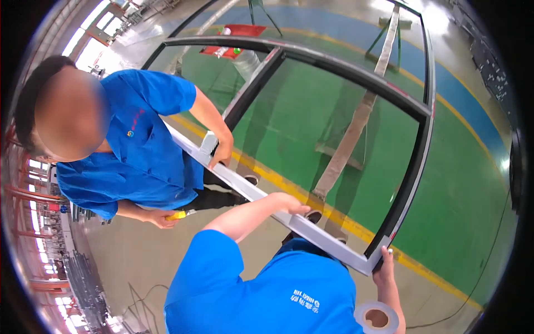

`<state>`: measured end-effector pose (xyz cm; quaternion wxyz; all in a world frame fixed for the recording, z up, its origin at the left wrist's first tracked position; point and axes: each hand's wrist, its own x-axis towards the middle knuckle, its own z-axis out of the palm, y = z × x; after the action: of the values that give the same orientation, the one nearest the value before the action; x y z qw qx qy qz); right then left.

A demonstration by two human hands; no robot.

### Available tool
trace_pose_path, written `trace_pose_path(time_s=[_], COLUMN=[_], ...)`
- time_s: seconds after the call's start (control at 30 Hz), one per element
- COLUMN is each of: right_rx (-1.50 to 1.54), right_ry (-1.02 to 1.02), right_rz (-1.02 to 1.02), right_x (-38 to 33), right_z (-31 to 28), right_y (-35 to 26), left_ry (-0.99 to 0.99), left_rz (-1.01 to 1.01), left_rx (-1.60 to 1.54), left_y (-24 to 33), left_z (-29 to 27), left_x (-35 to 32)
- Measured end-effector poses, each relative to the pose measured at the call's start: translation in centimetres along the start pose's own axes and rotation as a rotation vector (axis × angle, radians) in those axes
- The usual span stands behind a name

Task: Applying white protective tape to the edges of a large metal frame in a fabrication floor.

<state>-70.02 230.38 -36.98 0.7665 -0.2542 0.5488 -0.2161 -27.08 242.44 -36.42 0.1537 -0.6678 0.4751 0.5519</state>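
Note:
A large window or door frame (356, 72), dark with a grey-white near rail (328, 239), stretches out before me. My left hand (292, 204) lies over that near rail, its fingers stretched to the right. At the near right corner, my right hand (384, 266) grips the frame's outer edge, with a small white bit by the fingertips. Beside my right forearm is a roll of pale tape (361, 313) with a brown core; how it is held is hidden. To the left, a co-worker's hand (222, 153) rests on the same rail by a whitish block (208, 143).
The co-worker (139, 128) stands close on my left, holding a yellow-handled tool (177, 215) low. Padded support beams (347, 139) on green trestles (397, 53) carry the frame. A red tray (245, 30) stands beyond it. A cable (473, 289) trails across the floor at right.

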Motion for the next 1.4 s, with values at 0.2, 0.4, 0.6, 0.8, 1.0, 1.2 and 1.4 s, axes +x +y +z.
trace_pose_path(time_s=[0.2,0.4,0.6,0.8,1.0,1.2,1.4], right_rx=[-0.117,-0.291,-0.312,-0.265,-0.207,-0.128,-0.062], right_ry=[0.166,0.311,0.324,0.236,0.188,0.211,0.354], right_rz=[0.105,-0.505,-0.641,-0.731,-0.737,-0.746,-0.755], right_x=[1.0,2.9,2.5,3.5,2.4,1.5,-1.0], right_z=[0.1,2.2,4.8,4.0,0.2,-12.0,-22.5], right_y=[-3.4,-4.4,-5.1,-5.2,-5.5,-5.6,-8.5], left_ry=[0.074,0.121,0.640,0.404,-0.193,-0.222,-0.557], left_rz=[0.044,0.064,0.132,0.836,1.029,0.925,0.944], left_rx=[0.052,0.039,0.065,-0.334,-0.290,-0.081,0.055], left_y=[-0.7,-1.6,0.4,14.9,29.8,43.2,53.1], left_z=[1.4,1.5,2.3,3.3,9.7,16.1,25.0], left_x=[0.0,1.3,0.6,-5.3,-4.5,0.8,6.8])
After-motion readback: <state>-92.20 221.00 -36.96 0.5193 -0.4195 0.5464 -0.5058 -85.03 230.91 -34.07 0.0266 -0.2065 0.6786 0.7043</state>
